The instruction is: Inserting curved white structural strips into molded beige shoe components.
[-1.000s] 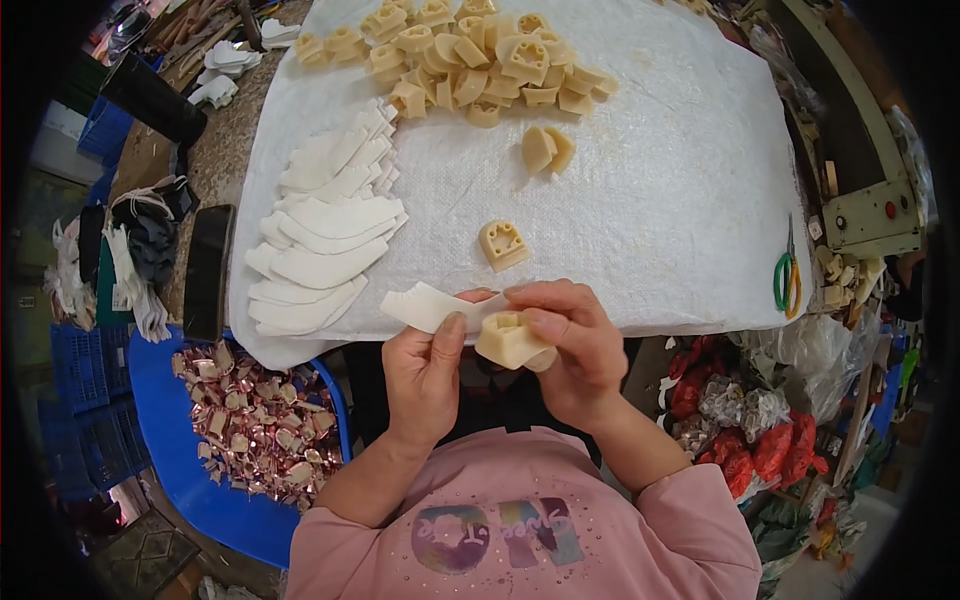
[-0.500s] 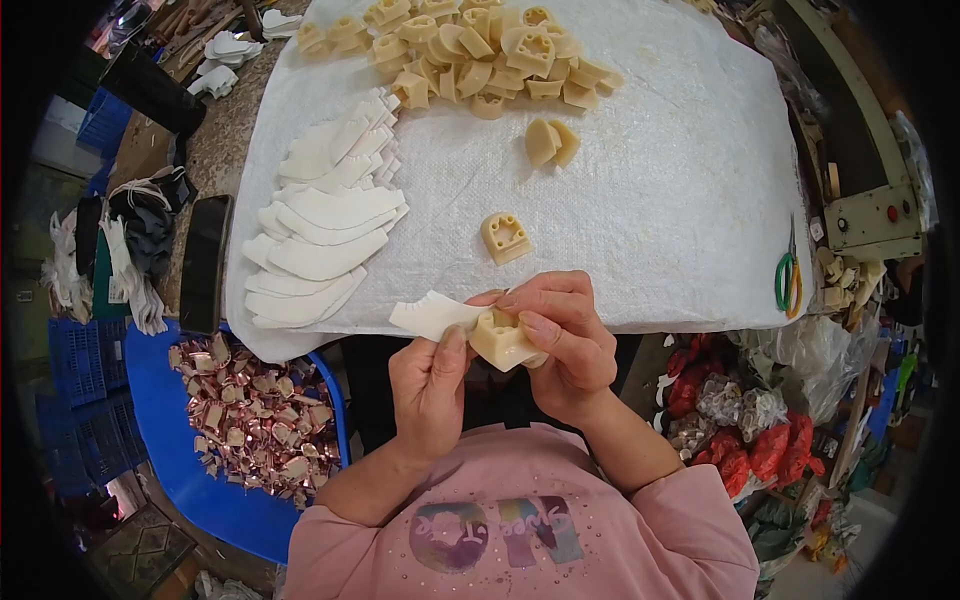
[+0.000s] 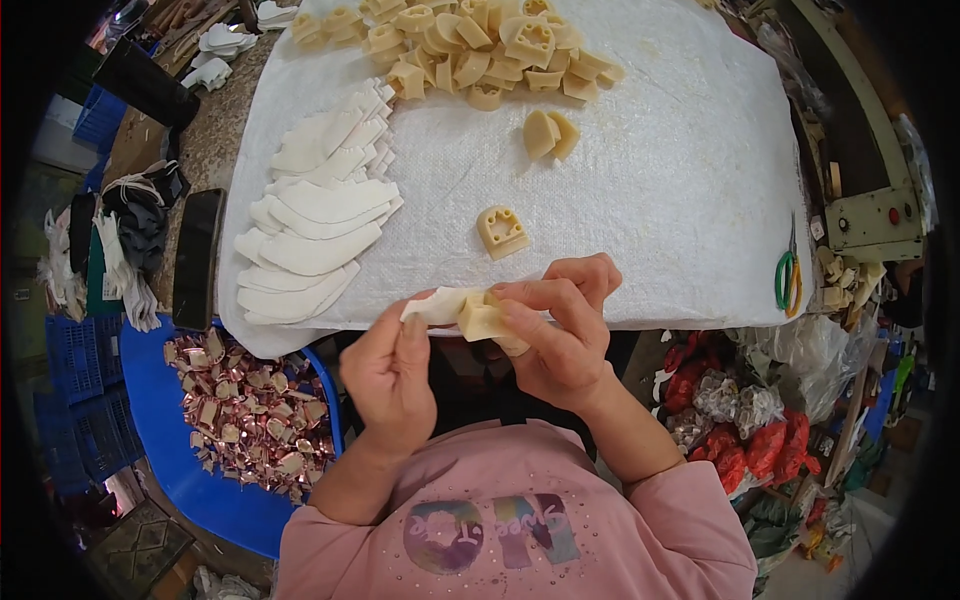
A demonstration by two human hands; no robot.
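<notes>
Counter (image 3: 680, 200) beyond — left hand (image 3: 390, 375) now pinches white strip (image 3: 440, 303) farther out, perhaps tautening it; right hand (image 3: 562, 340) grips beige block (image 3: 480, 319).

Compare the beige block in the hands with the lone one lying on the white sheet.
The held block is raised in the right hand; the lone block rests on the white sheet.
The held block has a white strip against it, pinched by the left hand; the lone block is bare.
The held block is partly covered; the lone block shows its holed face.
Both are beige.
</notes>
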